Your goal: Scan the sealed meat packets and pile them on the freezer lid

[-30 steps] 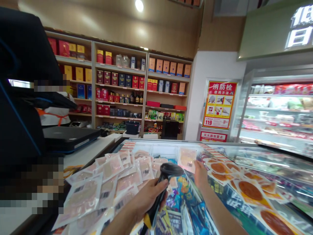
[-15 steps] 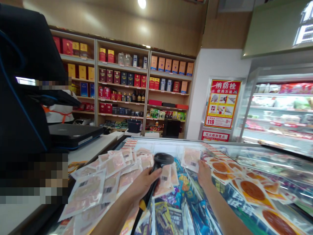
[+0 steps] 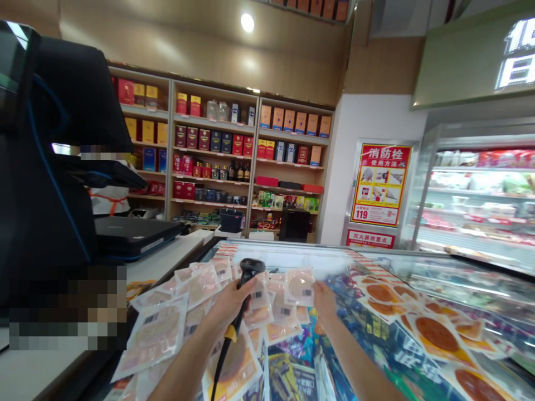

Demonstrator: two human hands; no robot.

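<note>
My left hand is wrapped round the grip of a black handheld barcode scanner, its head up and its cable running down toward me. With its fingers pinched on the right edge, my right hand holds a clear flat food packet with a round pale item inside and a barcode at its lower right. The packet is just right of the scanner head, above other packets. Many similar packets lie overlapping on the left of the glass-topped case, partly behind my left arm.
To the left, a black checkout terminal and a scale stand on a white counter. Packets with round orange-brown items show at the right. Behind are shelves of boxes, a red wall poster and a lit fridge.
My right hand has moved left with the packet, closer to the scanner. My left hand and the scanner have shifted slightly left as well. The view has tilted up a little.
</note>
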